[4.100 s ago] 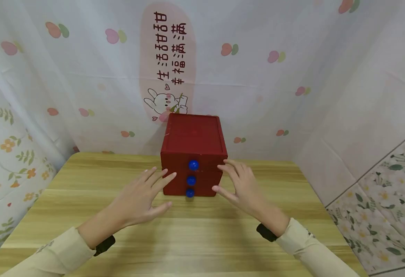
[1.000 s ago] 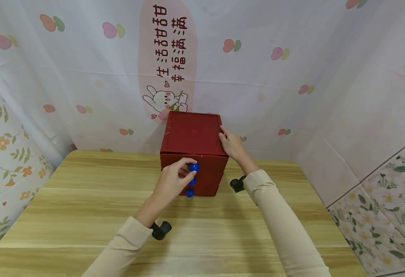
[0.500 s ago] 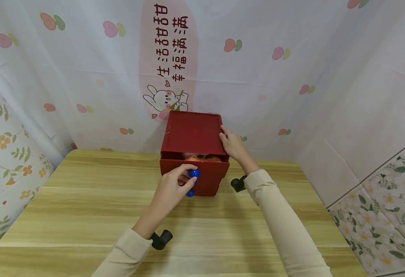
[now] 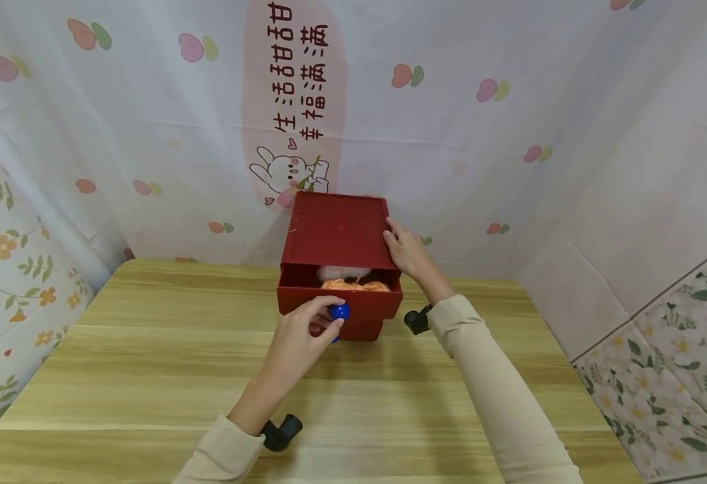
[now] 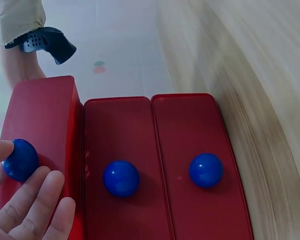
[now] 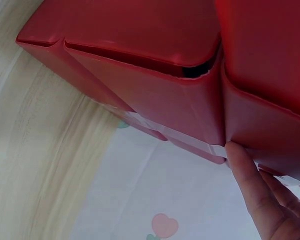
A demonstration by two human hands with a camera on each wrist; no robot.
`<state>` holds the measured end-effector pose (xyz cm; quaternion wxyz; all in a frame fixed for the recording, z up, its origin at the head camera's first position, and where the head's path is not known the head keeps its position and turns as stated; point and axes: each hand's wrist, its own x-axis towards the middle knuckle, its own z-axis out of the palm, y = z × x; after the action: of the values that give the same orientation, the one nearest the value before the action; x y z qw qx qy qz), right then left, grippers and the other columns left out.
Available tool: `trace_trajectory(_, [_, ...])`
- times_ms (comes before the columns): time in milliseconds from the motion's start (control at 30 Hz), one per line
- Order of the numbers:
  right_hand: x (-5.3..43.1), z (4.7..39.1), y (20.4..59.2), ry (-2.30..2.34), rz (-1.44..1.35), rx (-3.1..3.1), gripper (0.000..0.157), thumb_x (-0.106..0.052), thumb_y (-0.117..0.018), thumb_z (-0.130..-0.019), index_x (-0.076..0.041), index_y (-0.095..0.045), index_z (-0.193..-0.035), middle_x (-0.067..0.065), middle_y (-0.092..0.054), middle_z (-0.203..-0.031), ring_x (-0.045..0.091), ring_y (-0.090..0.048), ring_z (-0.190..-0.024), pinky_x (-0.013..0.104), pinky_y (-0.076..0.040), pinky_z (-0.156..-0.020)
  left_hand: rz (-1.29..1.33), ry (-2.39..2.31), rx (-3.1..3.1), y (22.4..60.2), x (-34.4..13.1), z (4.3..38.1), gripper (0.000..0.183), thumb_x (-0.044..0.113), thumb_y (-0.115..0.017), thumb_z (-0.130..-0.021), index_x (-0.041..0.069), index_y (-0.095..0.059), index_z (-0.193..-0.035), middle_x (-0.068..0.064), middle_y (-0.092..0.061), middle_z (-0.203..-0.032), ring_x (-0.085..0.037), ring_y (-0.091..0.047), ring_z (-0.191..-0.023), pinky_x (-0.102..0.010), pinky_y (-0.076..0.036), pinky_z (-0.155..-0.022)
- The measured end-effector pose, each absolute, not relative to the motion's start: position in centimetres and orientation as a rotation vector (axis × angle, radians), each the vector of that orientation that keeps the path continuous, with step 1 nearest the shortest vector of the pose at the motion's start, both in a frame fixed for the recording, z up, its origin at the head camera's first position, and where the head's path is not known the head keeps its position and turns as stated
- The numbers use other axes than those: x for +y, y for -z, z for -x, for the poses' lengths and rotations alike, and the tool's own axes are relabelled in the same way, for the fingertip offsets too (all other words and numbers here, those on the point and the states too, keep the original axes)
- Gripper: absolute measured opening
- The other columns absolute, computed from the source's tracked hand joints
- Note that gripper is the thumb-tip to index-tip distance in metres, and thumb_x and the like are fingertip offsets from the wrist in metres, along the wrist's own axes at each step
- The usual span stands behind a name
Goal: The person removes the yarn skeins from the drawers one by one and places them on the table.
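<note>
A red drawer unit (image 4: pixel 341 228) stands at the back of the table, its top drawer (image 4: pixel 371 302) pulled partly out. My left hand (image 4: pixel 296 336) pinches that drawer's round blue knob (image 4: pixel 340 311) between thumb and fingers. Inside the drawer show an orange, yarn-like thing (image 4: pixel 356 286) and a pale fluffy one (image 4: pixel 337 271), both partly covered by the unit's top. Fairly straight fingers of my right hand (image 4: pixel 408 254) rest against the unit's right upper edge. In the left wrist view, the middle knob (image 5: pixel 121 178) and the bottom knob (image 5: pixel 206 170) sit on shut drawers.
The wooden table (image 4: pixel 166 349) spreads out in front and to both sides of the unit. A printed white curtain (image 4: pixel 450 168) hangs close behind it. Black wrist mounts (image 4: pixel 282 432) stick out below each hand.
Both hands hovered beside the unit, then my left took the top knob and my right settled on the edge. Since then the drawer has slid toward me, baring its contents.
</note>
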<state>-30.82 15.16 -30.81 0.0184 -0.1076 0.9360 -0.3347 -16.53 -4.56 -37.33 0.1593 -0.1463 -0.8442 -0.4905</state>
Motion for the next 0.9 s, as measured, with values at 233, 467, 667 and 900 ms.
trace_trajectory(233, [15.2, 30.9, 30.9, 1.035, 0.345, 2.911, 0.05, -0.026, -0.027, -0.103, -0.01, -0.018, -0.149, 0.017, -0.029, -0.15, 0.034, -0.038, -0.13, 0.048, -0.031, -0.106, 0.4, 1.41, -2.404, 37.4, -4.4, 15.8, 0.026, 0.014, -0.069, -0.084, 0.018, -0.064, -0.109, 0.0, -0.066, -0.092, -0.009, -0.062, -0.078, -0.025, -0.055, -0.071])
trace_trajectory(467, [15.1, 30.9, 30.8, 1.044, 0.359, 2.901, 0.05, -0.025, -0.027, -0.103, -0.009, -0.018, -0.149, 0.018, -0.029, -0.15, 0.032, -0.039, -0.13, 0.047, -0.031, -0.107, 0.379, 1.424, -2.405, 37.4, -4.3, 15.0, 0.027, 0.012, -0.07, -0.082, 0.018, -0.065, -0.108, 0.0, -0.066, -0.095, -0.008, -0.062, -0.077, -0.02, -0.054, -0.069])
trace_trajectory(667, [15.1, 30.8, 30.9, 1.053, 0.368, 2.904, 0.05, -0.024, -0.027, -0.103, -0.007, -0.018, -0.149, 0.018, -0.029, -0.15, 0.032, -0.037, -0.132, 0.047, -0.031, -0.108, 0.368, 1.374, -2.429, 37.5, -4.3, 14.3, 0.027, 0.014, -0.071, -0.082, 0.019, -0.065, -0.108, 0.004, -0.066, -0.093, -0.007, -0.06, -0.079, -0.021, -0.053, -0.071])
trace_trajectory(900, [15.1, 30.8, 30.9, 1.073, 0.363, 2.912, 0.049, -0.025, -0.027, -0.103, -0.008, -0.02, -0.148, 0.018, -0.03, -0.149, 0.032, -0.038, -0.132, 0.046, -0.03, -0.108, 0.377, 1.362, -2.432, 37.5, -4.4, 13.6, 0.026, 0.015, -0.071, -0.082, 0.02, -0.065, -0.107, 0.006, -0.065, -0.089, -0.006, -0.059, -0.077, -0.029, -0.055, -0.07])
